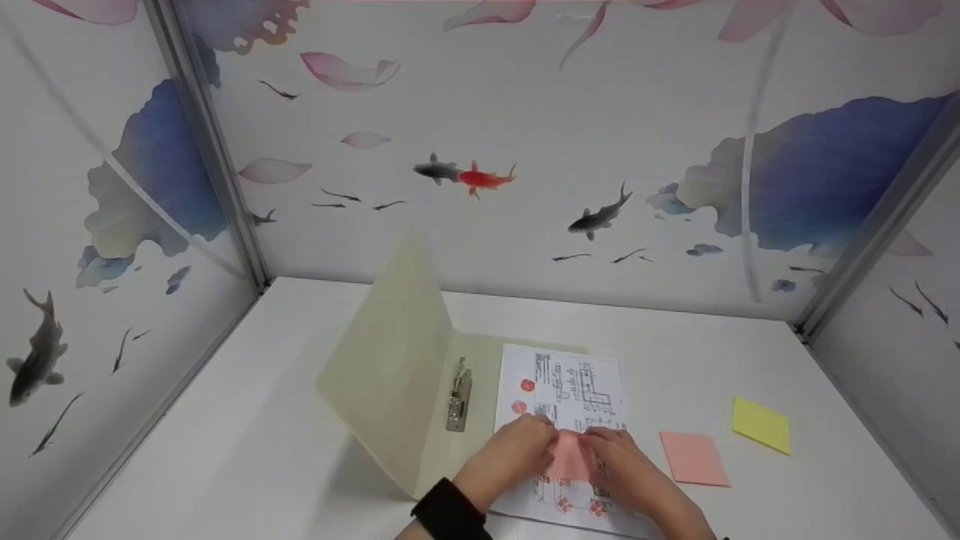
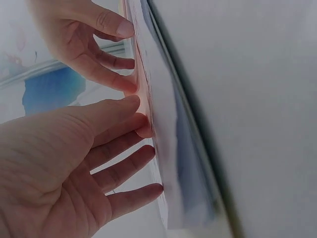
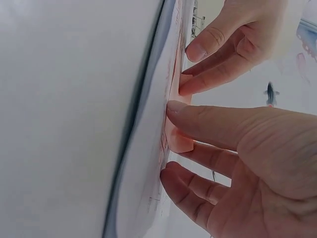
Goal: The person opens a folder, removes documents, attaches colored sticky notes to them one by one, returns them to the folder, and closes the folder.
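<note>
A pink sticky note [image 1: 568,459] lies over the lower half of a printed drawing sheet [image 1: 559,375] with red stamps. My left hand [image 1: 523,448] pinches the note's left side between thumb and index finger, and its other fingers rest against the paper. From the opposite side, my right hand [image 1: 621,465] pinches the right side, where the note's corner [image 3: 182,144] curls up between thumb and index finger. The sheets rest on the right cover of an opened cream folder [image 1: 390,367]. Its metal clip [image 1: 459,397] stands left of the papers.
A pink sticky-note pad [image 1: 694,459] lies right of the papers, with a yellow pad [image 1: 762,425] farther right. The folder's left cover stands raised on the white table [image 1: 225,420]. Printed panels [image 1: 510,247] enclose the table at the back and both sides.
</note>
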A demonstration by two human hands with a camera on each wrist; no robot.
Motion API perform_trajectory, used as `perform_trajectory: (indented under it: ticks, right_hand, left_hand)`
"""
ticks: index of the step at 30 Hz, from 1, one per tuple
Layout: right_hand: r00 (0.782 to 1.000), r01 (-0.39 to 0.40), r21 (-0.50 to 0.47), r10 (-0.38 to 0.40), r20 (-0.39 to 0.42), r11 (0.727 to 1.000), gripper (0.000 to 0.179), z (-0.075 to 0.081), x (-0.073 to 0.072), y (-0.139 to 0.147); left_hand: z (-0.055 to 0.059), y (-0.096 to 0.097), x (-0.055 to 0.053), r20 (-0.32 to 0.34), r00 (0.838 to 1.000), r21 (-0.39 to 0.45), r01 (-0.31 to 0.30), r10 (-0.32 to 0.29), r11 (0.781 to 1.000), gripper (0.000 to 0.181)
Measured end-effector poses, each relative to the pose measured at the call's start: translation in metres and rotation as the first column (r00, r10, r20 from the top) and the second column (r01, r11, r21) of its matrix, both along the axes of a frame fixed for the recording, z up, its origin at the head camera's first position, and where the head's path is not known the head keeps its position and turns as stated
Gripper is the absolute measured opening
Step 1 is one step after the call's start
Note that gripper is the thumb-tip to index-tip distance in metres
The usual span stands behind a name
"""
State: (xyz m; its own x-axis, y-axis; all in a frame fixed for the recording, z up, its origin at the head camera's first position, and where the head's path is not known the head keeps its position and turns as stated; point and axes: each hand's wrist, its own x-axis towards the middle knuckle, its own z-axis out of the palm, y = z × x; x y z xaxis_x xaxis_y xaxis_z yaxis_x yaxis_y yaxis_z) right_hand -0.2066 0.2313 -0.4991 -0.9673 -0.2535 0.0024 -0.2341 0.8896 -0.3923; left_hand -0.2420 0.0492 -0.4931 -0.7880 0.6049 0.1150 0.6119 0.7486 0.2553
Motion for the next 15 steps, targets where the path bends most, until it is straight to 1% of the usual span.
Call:
perform_trajectory:
  ticks: [6, 10, 15]
  right_hand:
    - [1.000, -0.023, -0.019, 0.023, -0.012, 1.000, 0.034, 0.0008, -0.0020, 0.0023]
    - [0.999, -0.035, -0.005, 0.035, -0.011, 0.999, 0.035, 0.0007, -0.0024, 0.0029]
    - [0.999, -0.046, -0.002, 0.046, -0.024, 0.999, 0.036, 0.0000, -0.0026, 0.0046]
  left_hand:
    - [-0.0001, 0.0010, -0.0004, 0.022, 1.000, 0.001, -0.011, 0.011, 1.000, 0.022]
    - [-0.0001, 0.0023, -0.0008, 0.028, 0.999, -0.009, -0.020, 0.020, 1.000, 0.024]
    - [0.0000, 0.0027, -0.0009, 0.016, 1.000, -0.016, -0.021, 0.021, 1.000, 0.026]
